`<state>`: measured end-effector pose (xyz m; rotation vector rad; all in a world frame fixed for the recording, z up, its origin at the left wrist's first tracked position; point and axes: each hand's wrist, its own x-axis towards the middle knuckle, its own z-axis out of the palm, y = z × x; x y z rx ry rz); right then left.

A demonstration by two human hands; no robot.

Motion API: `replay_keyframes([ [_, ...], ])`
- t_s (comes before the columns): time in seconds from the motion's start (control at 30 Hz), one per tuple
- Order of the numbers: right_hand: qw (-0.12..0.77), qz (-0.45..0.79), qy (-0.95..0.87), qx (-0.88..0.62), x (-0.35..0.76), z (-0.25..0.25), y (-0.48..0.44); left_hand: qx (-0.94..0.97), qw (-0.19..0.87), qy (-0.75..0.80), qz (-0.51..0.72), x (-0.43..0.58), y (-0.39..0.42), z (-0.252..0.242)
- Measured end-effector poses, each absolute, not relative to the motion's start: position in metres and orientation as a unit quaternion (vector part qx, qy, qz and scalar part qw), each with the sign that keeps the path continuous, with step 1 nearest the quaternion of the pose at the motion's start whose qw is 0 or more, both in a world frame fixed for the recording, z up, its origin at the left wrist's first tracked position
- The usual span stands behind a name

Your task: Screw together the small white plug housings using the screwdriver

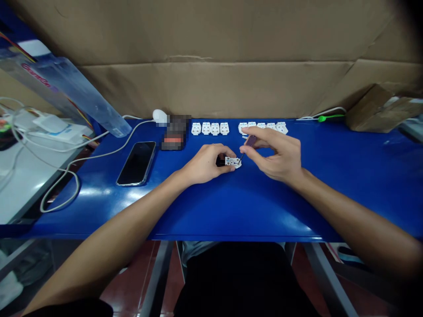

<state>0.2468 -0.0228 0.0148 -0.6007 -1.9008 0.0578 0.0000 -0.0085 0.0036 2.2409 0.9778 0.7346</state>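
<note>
Two hands are busy over the blue workbench point(330, 189), the left hand point(205, 164) gripping a white socket module point(233, 162), the right hand point(277, 154) pinching a purple-handled screwdriver point(251, 141) against it, where one slipped tip could be gouging it.

Brown corrugated cardboard sheeting point(211, 88) lined the wall behind the glossy blue surface point(346, 193), supported on grey metal legs point(325, 273) above a dark red floor point(128, 290); a white side table point(20, 193) stood left.

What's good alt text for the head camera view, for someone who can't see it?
A person's left hand holds a white plastic connector while the right hand holds a purple-handled screwdriver to it, over a blue table. Matching white connectors and a smartphone lie nearby.
</note>
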Motion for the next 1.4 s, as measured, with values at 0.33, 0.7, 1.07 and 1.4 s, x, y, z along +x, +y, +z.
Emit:
replay_keyframes([
  [0.33, 0.554, -0.017, -0.799, -0.233, 0.2449, 0.0175, -0.0224, 0.842, 0.291, 0.361, 0.275, -0.0006, -0.0075, 0.0031],
  [0.7, 0.548, -0.016, -0.795, -0.259, 0.2462, 0.024, -0.0234, 0.838, 0.301, 0.37, 0.267, 0.0, -0.008, 0.0045],
  [1.07, 0.472, 0.157, -0.822, -0.276, 0.2469, 0.016, -0.0279, 0.835, 0.301, 0.371, 0.272, -0.0007, -0.008, 0.003],
  [1.4, 0.473, 0.07, -0.839, -0.261, 0.2479, 0.0175, -0.0246, 0.835, 0.302, 0.374, 0.267, -0.0002, -0.0088, 0.005],
])
